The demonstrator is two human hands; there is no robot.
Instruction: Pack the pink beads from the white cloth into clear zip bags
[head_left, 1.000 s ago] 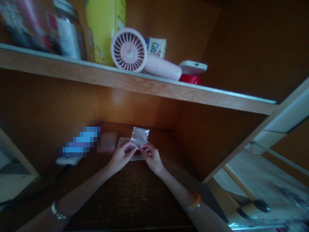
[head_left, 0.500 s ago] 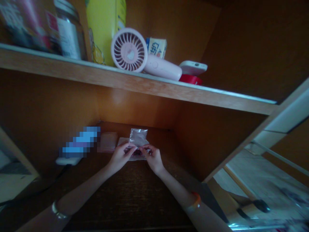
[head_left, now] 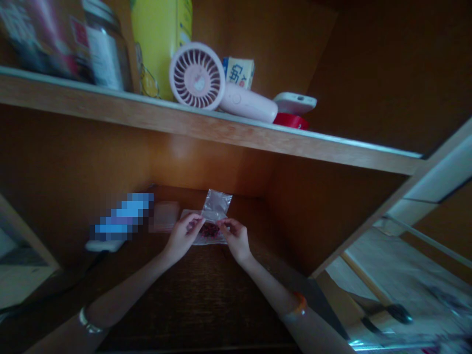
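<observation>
A small clear plastic bag [head_left: 217, 204] is stretched between my two hands, its body tilted up and away from me. My left hand [head_left: 185, 236] pinches its near left corner between thumb and finger. The near right corner is pinched by my right hand [head_left: 236, 239]. Below the bag, on the dark wooden surface, lies a clear packet or tray [head_left: 212, 240] with small dark red pieces [head_left: 209, 229] in it; my fingers partly cover it. Left of my left hand sits a flat stack of clear sleeves [head_left: 164, 216].
A phone with a blurred-out screen [head_left: 125, 216] leans at the left. Overhead, a wooden shelf [head_left: 221, 125] carries a pink handheld fan [head_left: 197, 76], a yellow container [head_left: 158, 44], a jar [head_left: 105, 54], a small box [head_left: 239, 72] and a white device [head_left: 296, 102] over a red round object [head_left: 291, 121].
My fingertips have moved apart along the bag's near edge. The bag has shifted slightly right and tilted, and more of the dark red pieces shows below it.
</observation>
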